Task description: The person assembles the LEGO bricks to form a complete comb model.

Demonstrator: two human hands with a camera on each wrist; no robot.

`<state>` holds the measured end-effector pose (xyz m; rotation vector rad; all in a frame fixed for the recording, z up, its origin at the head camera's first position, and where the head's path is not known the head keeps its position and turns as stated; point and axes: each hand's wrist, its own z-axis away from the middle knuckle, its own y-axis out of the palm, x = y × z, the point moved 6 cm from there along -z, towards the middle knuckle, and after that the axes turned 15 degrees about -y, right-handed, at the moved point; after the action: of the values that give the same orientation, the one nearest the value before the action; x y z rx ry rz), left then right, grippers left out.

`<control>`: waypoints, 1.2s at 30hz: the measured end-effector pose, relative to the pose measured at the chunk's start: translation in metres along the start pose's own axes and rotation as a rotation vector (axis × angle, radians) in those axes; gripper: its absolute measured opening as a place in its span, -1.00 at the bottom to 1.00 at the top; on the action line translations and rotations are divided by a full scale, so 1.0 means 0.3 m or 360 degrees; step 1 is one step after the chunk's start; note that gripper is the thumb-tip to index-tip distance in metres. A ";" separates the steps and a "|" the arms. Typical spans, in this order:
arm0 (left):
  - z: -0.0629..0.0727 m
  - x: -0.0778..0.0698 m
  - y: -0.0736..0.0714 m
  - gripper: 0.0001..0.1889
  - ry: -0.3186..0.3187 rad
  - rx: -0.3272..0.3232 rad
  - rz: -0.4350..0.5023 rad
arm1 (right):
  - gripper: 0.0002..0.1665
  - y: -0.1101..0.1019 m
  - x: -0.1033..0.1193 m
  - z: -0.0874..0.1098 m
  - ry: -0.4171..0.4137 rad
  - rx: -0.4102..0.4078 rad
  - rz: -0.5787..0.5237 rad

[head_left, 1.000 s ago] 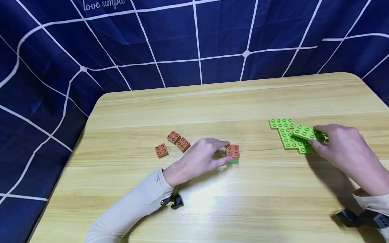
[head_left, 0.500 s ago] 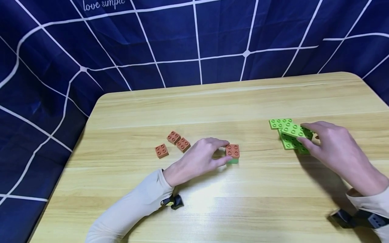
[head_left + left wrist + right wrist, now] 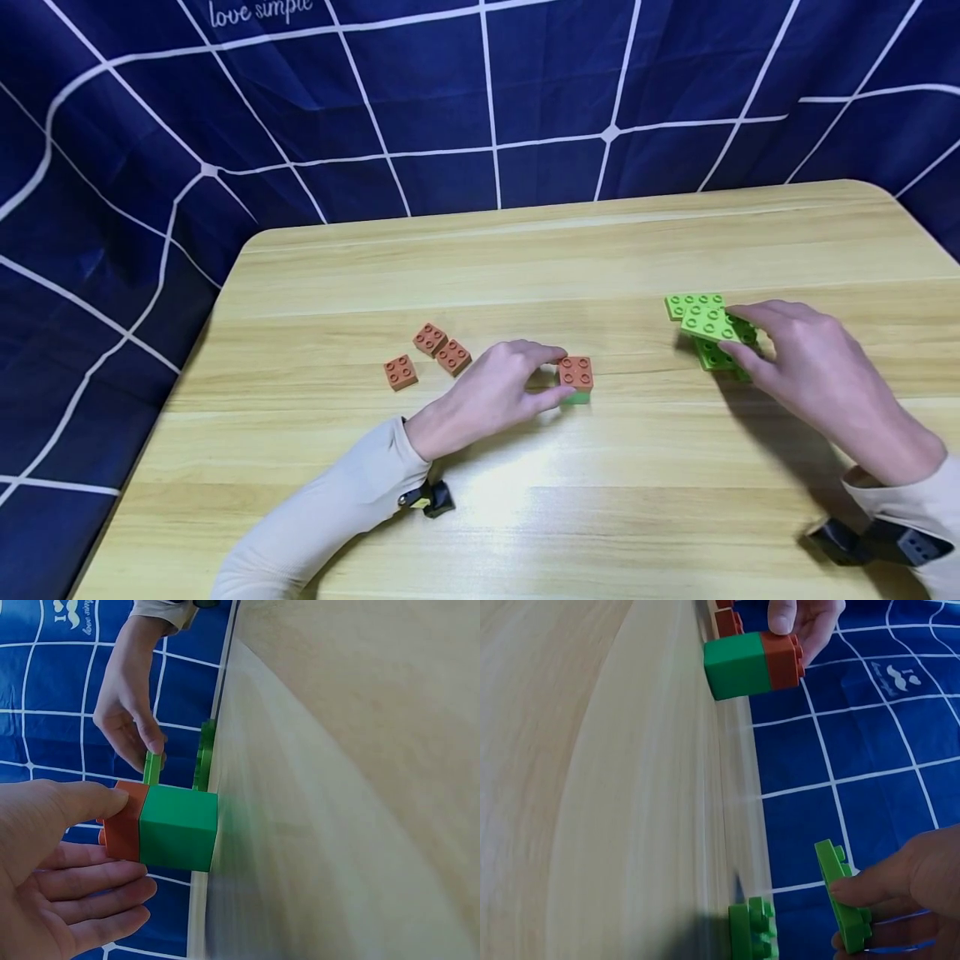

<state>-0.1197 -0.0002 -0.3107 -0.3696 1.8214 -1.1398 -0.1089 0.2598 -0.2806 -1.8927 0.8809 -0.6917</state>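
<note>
In the head view my left hand (image 3: 491, 390) pinches an orange-red toy building brick (image 3: 575, 373) between thumb and finger. That brick sits on top of a taller green block (image 3: 178, 829), which stands on the table. On the right, my right hand (image 3: 813, 375) grips a light green flat building plate (image 3: 844, 907) by thumb and fingers, raised over more plates. One of these lower light green plates (image 3: 677, 305) shows behind it; the others are partly hidden by the held plate and the hand.
Several loose orange-red bricks (image 3: 430, 338) lie left of my left hand on the wooden table (image 3: 480, 275). A dark blue cloth with white lines (image 3: 420, 92) hangs behind the table and along its left side.
My right hand has moved left with the light green plate, across the other plates. The left hand stays in place on the orange-red brick.
</note>
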 end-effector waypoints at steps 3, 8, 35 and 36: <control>0.000 -0.001 0.000 -0.56 -0.0004 0.0004 -0.0007 | -0.47 0.003 0.011 -0.004 -0.0023 -0.0012 -0.0009; 0.002 0.001 0.000 -0.56 -0.0022 0.0007 -0.0017 | -0.46 0.009 0.031 -0.013 -0.0063 -0.0026 -0.0049; -0.004 0.003 -0.001 -0.56 -0.0009 -0.0004 0.0036 | -0.43 0.033 0.116 -0.076 -0.0165 -0.0010 -0.0143; -0.004 0.003 0.000 -0.56 -0.0009 -0.0002 0.0037 | -0.43 0.035 0.120 -0.077 -0.0166 -0.0007 -0.0145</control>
<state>-0.1214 -0.0001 -0.3110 -0.3513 1.8172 -1.1210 -0.1083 0.2159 -0.2762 -1.9639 0.7342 -0.6395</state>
